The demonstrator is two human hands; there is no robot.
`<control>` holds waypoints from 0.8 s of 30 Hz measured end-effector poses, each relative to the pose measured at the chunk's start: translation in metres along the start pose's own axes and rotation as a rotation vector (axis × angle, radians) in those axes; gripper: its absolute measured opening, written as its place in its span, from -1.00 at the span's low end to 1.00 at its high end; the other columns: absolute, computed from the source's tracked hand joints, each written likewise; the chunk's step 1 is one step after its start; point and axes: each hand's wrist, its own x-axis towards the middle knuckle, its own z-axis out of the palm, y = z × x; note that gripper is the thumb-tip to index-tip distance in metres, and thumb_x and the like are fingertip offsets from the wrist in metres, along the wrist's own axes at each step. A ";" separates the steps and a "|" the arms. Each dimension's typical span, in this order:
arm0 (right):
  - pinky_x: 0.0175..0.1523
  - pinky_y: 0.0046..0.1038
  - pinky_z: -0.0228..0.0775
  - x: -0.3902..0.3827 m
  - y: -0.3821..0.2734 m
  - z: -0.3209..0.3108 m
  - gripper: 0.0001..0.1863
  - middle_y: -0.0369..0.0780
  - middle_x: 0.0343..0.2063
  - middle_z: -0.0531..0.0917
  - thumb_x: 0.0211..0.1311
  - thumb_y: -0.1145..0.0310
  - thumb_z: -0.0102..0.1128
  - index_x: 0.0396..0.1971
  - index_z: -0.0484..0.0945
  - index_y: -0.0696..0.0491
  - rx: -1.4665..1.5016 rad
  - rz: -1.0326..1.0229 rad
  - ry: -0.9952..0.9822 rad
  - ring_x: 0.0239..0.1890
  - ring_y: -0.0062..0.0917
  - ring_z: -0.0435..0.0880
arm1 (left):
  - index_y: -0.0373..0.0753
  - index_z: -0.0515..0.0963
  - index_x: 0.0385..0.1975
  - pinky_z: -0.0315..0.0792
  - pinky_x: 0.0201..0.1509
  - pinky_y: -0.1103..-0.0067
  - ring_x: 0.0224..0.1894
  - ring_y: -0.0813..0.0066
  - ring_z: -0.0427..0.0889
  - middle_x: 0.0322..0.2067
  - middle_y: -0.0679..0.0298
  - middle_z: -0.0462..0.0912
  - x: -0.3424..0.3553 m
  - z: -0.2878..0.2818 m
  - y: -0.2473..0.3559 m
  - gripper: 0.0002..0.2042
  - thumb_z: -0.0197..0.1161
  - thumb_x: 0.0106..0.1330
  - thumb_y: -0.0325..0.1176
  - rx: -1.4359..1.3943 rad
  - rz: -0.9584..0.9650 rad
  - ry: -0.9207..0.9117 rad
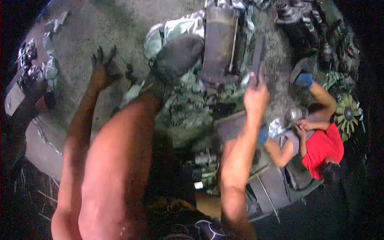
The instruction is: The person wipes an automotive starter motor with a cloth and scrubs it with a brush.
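Observation:
My left hand (104, 69) reaches out over the grey floor, its fingers dark and spread, holding nothing. My right hand (257, 95) is closed round the handle of a dark brush (258, 50), held upright with short bristles along its left side. Just left of the brush lies a large brownish-grey metal cylinder (219, 50) with a thin rod along its right side. The brush is beside the cylinder; I cannot tell whether they touch. Crumpled silvery scraps (186, 25) surround the cylinder. My dark-shod foot (180, 56) rests between my left hand and the cylinder.
At right, a co-worker in a red shirt (326, 151) sits with hands together near a small round metal part (295, 115). A pale fan wheel (347, 113) stands behind them. Greasy machine parts (298, 18) lie at the far right, more scraps (42, 68) at left.

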 end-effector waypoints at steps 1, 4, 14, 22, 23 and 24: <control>-0.43 -0.32 0.34 0.009 -0.020 0.012 -0.53 -0.06 -0.53 0.61 0.34 0.31 -0.09 0.23 0.24 0.02 0.083 -0.002 -0.061 -0.54 -0.34 0.59 | 0.14 -0.04 0.35 -0.37 0.39 0.06 0.38 -0.14 -0.38 0.32 -0.22 -0.27 -0.025 -0.041 -0.020 0.01 0.49 -0.15 -0.19 0.103 -0.044 -0.021; 0.11 -0.45 0.28 -0.091 0.006 -0.025 -0.48 0.02 0.13 0.40 0.34 0.36 -0.11 0.26 0.12 0.20 0.220 -0.010 0.040 0.11 -0.36 0.45 | 0.12 -0.03 0.35 -0.36 0.37 0.02 0.38 -0.10 -0.37 0.31 -0.25 -0.23 -0.014 0.017 -0.001 0.03 0.50 -0.19 -0.20 -0.036 -0.054 -0.063; -0.22 -0.31 0.49 -0.030 -0.027 0.025 -0.50 0.14 -0.05 0.48 0.30 0.38 -0.05 0.25 0.20 -0.02 0.219 -0.205 0.062 -0.13 -0.09 0.59 | 0.12 -0.02 0.34 -0.29 0.37 0.03 0.39 -0.09 -0.39 0.33 -0.15 -0.26 -0.020 -0.013 -0.008 0.03 0.50 -0.20 -0.19 0.001 -0.032 -0.015; -0.28 -0.25 0.37 -0.033 -0.031 0.074 -0.49 0.10 -0.27 0.51 0.28 0.40 -0.03 0.25 0.21 -0.02 0.147 -0.271 0.016 -0.28 -0.14 0.59 | 0.14 -0.03 0.34 -0.35 0.38 0.07 0.38 -0.11 -0.35 0.31 -0.22 -0.33 -0.009 -0.004 -0.007 0.02 0.49 -0.17 -0.17 0.014 -0.066 -0.086; -0.44 -0.18 0.30 -0.006 -0.043 0.067 -0.47 0.13 -0.53 0.53 0.25 0.42 0.01 0.24 0.23 -0.05 0.211 -0.311 0.087 -0.47 -0.03 0.58 | 0.14 -0.03 0.34 -0.35 0.38 0.07 0.38 -0.11 -0.35 0.31 -0.22 -0.33 -0.004 0.005 -0.007 0.02 0.49 -0.17 -0.17 0.006 -0.066 -0.089; -0.41 -0.22 0.35 -0.002 -0.049 0.044 -0.49 0.13 -0.45 0.55 0.26 0.41 -0.02 0.24 0.23 -0.02 0.188 -0.260 0.092 -0.42 -0.05 0.60 | 0.15 -0.03 0.34 -0.34 0.38 0.07 0.38 -0.11 -0.35 0.31 -0.22 -0.32 0.003 0.001 -0.010 0.02 0.50 -0.18 -0.17 -0.011 -0.031 -0.036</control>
